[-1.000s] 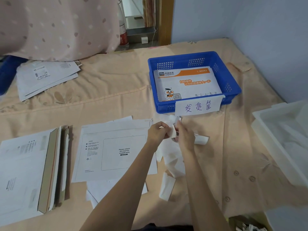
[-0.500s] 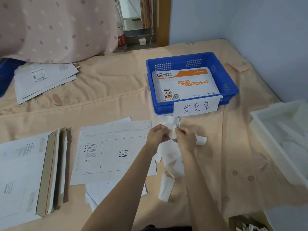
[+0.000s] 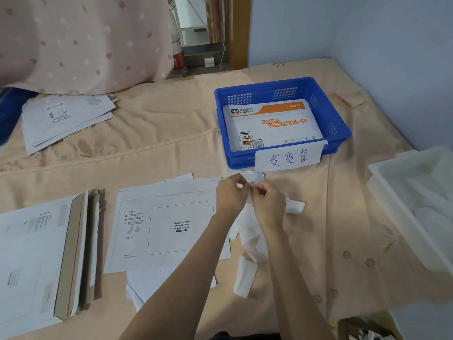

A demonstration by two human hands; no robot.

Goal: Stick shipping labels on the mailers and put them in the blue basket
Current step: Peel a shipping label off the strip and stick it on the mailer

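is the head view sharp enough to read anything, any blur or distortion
Head view: soft, even light, no glare; print on the mailer and the blue basket sign is legible; both hands, left hand, right hand, are slightly soft; wide-angle bending at the edges.

white tray (image 3: 402,192) cut by right edge, label strip (image 3: 255,244) partly behind hands (image 3: 250,200)
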